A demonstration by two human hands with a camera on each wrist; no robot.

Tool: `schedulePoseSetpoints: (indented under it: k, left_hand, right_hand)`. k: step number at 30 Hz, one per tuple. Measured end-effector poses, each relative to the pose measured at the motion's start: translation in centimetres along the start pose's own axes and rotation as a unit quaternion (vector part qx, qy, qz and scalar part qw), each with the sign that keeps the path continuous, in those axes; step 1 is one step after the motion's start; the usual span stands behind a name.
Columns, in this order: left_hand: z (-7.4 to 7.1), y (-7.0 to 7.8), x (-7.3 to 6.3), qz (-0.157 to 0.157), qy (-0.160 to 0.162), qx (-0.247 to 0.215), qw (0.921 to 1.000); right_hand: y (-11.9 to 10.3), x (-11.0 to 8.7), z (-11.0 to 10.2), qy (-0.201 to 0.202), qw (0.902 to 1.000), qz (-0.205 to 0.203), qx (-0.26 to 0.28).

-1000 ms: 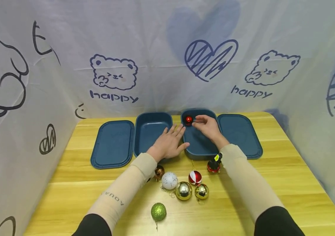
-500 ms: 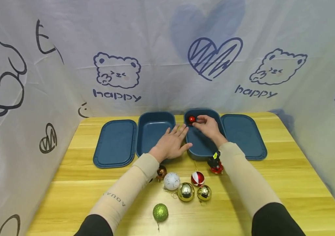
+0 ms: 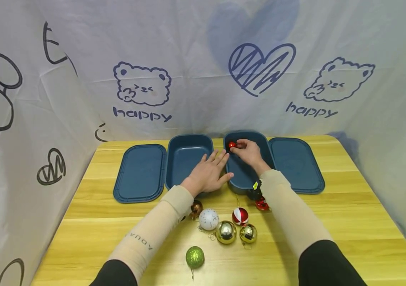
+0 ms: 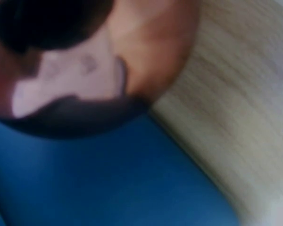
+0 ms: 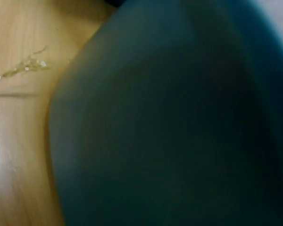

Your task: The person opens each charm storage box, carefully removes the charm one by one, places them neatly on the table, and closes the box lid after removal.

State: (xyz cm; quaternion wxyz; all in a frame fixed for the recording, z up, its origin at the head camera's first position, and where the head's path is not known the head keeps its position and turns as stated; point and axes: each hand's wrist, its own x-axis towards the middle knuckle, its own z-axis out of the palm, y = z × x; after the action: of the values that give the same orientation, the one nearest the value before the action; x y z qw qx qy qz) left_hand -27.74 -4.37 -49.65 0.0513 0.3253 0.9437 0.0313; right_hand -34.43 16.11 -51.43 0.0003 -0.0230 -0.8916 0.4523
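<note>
In the head view, my right hand (image 3: 248, 153) reaches into the right blue box (image 3: 251, 186) and pinches a small shiny red Christmas bauble (image 3: 231, 145) at its back left corner. My left hand (image 3: 208, 173) lies with straight, spread fingers across the neighbouring rims of that box and the left blue box (image 3: 185, 161). Below the left wrist is a copper bauble (image 3: 196, 207), which looms large and mirror-like in the left wrist view (image 4: 155, 52). The right wrist view is mostly filled by the dark box wall (image 5: 155, 117).
Blue lids lie outside the boxes, one left (image 3: 140, 173) and one right (image 3: 297, 167). In front are a speckled white bauble (image 3: 208, 219), a red-and-white one (image 3: 240, 216), gold ones (image 3: 226, 232), a green glitter one (image 3: 195, 257) and a red one (image 3: 262, 204) by the right wrist.
My right hand has moved slightly left, and its thumb and fingers have closed in on the red bauble. The left hand stays on the rims. The head view has shifted a little.
</note>
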Motion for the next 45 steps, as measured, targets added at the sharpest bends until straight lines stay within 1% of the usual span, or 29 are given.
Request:
schedulePoseSetpoints:
  k: [3,9,16,27,35,39,42,45]
  left_hand:
    - [0.0,0.0,0.1,0.0,0.0,0.002,1.0]
    - [0.0,0.1,0.1,0.003,0.0,0.0,1.0]
    - [-0.2,0.4,0.1,0.009,0.0,-0.004,1.0]
    - [-0.3,0.5,0.0,0.004,-0.003,-0.008,1.0]
    - [-0.3,0.5,-0.1,0.0,-0.008,-0.01,0.9999]
    - [-0.4,0.3,0.0,-0.001,-0.009,-0.013,0.9999]
    - [-0.4,0.2,0.1,-0.001,-0.009,-0.013,0.9999]
    - [-0.5,0.0,0.1,-0.001,-0.006,-0.013,0.9999]
  right_hand:
    - [-0.1,0.0,0.1,-0.004,1.0,-0.002,-0.007]
    - [0.0,-0.3,0.0,-0.008,0.9999,0.004,-0.003]
    - [0.1,-0.4,0.0,-0.007,0.9999,0.007,-0.013]
    - [0.3,-0.1,0.2,-0.013,0.9996,0.018,-0.016]
    - [0.2,-0.6,-0.1,-0.015,0.9994,0.026,-0.017]
    - [0.1,-0.9,-0.6,-0.025,0.9992,0.032,-0.003]
    - [0.0,-1.2,-1.1,-0.028,0.9988,0.034,0.019]
    - [-0.1,-1.6,-1.7,-0.029,0.9985,0.03,0.036]
